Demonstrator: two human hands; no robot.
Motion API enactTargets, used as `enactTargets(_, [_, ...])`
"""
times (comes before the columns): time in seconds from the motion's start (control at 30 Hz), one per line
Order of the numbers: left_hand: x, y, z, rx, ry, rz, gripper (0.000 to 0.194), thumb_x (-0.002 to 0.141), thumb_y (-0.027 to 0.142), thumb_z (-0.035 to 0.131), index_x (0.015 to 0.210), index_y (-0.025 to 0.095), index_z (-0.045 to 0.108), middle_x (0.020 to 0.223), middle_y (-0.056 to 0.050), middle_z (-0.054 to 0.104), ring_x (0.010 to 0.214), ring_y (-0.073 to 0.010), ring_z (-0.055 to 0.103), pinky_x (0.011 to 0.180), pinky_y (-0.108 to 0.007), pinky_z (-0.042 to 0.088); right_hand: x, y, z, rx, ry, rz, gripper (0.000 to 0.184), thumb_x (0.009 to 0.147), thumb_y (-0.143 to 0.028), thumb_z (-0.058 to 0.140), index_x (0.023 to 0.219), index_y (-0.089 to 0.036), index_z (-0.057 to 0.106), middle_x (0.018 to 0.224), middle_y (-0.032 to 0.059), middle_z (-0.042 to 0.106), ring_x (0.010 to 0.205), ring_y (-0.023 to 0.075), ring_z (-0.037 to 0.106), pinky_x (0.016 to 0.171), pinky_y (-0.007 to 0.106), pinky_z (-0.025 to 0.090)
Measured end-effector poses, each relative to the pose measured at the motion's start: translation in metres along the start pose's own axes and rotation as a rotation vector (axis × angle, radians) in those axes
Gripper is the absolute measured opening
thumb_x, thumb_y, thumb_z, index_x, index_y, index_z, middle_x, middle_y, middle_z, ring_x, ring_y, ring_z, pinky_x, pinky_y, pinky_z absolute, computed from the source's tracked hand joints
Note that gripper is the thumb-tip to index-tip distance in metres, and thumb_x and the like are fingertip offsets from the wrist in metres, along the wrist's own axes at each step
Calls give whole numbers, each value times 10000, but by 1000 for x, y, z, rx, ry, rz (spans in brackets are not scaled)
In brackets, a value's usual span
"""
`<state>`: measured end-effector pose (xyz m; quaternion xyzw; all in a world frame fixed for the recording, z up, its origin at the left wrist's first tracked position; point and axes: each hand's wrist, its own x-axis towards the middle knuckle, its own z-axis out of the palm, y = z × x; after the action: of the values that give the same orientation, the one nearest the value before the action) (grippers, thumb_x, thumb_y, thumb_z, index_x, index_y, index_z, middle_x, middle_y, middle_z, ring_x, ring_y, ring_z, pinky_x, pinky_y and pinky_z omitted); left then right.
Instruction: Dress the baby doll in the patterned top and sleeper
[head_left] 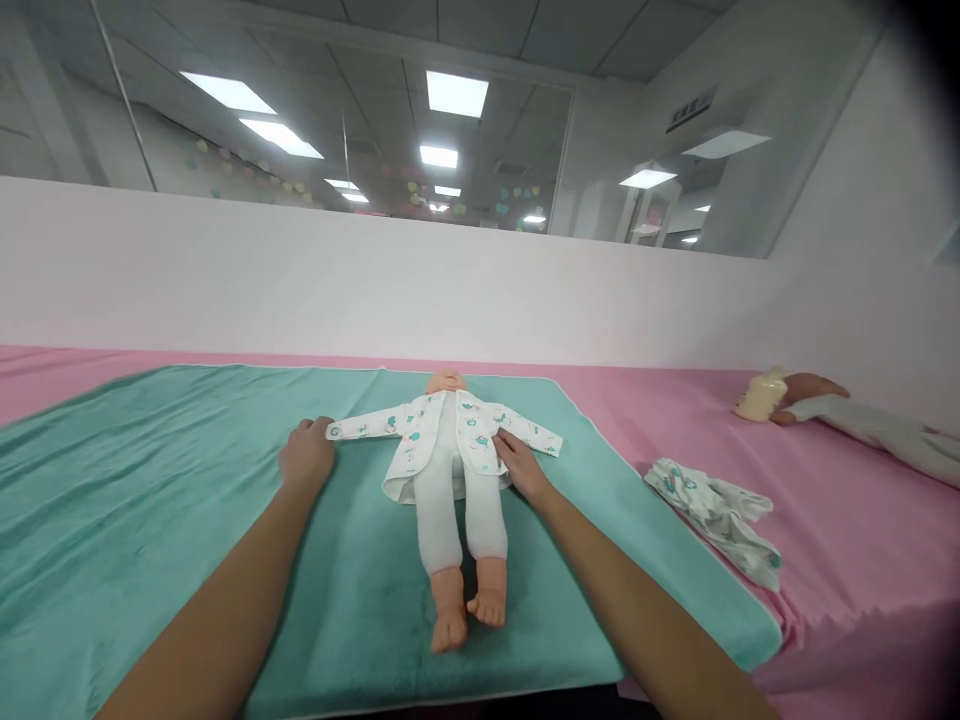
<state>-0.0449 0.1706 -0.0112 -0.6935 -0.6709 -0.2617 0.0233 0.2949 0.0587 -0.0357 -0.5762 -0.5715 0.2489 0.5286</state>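
Doll on its back on green blanket, patterned jacket open in front, both hands at the jacket.
L hand is at the cuff of the outstretched sleeve on its side, fingers curled in close; can't tell if they pinch the cloth. R hand is on the jacket's front edge nr the doll's waist, fingers close tog., tips on the fabric; grip unclear. Doll lies w/ head end twd the white wall, bare feet twd the camera, white suit under the jacket. Crumpled printed clothes lie to the R, mostly on the pink cover. Farther R, a pale yellow bottle is right by a 2nd doll in white, partly in view.
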Motion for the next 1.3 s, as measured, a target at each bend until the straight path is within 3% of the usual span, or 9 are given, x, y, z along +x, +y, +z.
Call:
enactTargets(0.2, [-1, -6, -1, -150, 105, -122, 371, 779, 174, 365, 1083, 199, 578, 1132, -138, 535, 1009, -308, 511, 708, -372, 419, -25, -1, -21, -94, 116, 22, 301, 806, -464, 479, 916, -225, 626, 916, 36, 646, 859, 234, 563, 814, 399, 417])
enactTargets(0.37, [-6, 18, -4, -318, 170, 38, 299, 834, 284, 349, 1022, 206, 567, 1066, -95, 572, 967, -257, 544, 786, -357, 427, -91, 9, -102, -574, 211, -48, 268, 837, -361, 431, 1019, -250, 594, 1069, 57, 620, 986, 248, 554, 891, 418, 405])
enactTargets(0.5, [-15, 47, -6, -724, -220, 124, 384, 827, 536, 353, 930, 212, 531, 735, -18, 577, 621, -185, 559, 569, -290, 435, -159, 11, -192, -1111, 307, -196, 322, 820, -307, 402, 1072, -218, 581, 1200, 99, 561, 1116, 291, 491, 950, 445, 357])
enactTargets(0.6, [-23, 62, -6, -717, -494, 299, 418, 758, 600, 439, 655, 201, 507, 579, 3, 519, 549, -171, 501, 515, -267, 384, -197, 11, -249, -1328, 522, 0, 392, 787, -428, 449, 1055, -169, 568, 1146, 175, 569, 1038, 355, 529, 827, 470, 416])
enactTargets(0.7, [-32, 73, -9, -673, -489, 385, 442, 683, 603, 543, 527, 194, 478, 586, -11, 541, 626, -198, 509, 567, -274, 381, -212, 13, -281, -1205, 501, 319, 363, 736, -534, 501, 840, -198, 591, 888, 165, 641, 758, 319, 612, 626, 414, 447])
enactTargets(0.8, [-42, 84, -19, -848, -504, 306, 430, 703, 590, 542, 562, 185, 508, 600, -11, 548, 611, -188, 497, 555, -269, 372, -207, 12, -281, -983, 356, 460, 337, 744, -556, 489, 705, -229, 562, 706, 82, 632, 620, 249, 596, 556, 347, 418])
enactTargets(0.93, [-52, 93, -36, -1236, -636, 253, 367, 784, 515, 515, 689, 162, 548, 578, 22, 467, 500, -107, 393, 497, -235, 328, -184, -9, -253, -913, 379, 424, 368, 738, -557, 486, 761, -199, 569, 703, 41, 608, 682, 228, 575, 595, 309, 399])
enactTargets(1.17, [-58, 95, -42, -1358, -602, 261, 289, 827, 416, 519, 814, 137, 591, 583, 29, 444, 487, -80, 376, 470, -218, 298, -159, -112, -178, -709, 390, 119, 295, 825, -455, 477, 703, -195, 547, 646, -13, 543, 592, 143, 486, 527, 242, 351])
enactTargets(1.3, [-100, 121, -70, -1282, -601, 309, 230, 809, 368, 555, 868, 150, 602, 657, 1, 531, 586, -114, 480, 538, -233, 381, -170, -171, -140, -641, 537, -191, 141, 798, -293, 543, 697, -196, 563, 693, -10, 557, 647, 138, 507, 564, 237, 373])
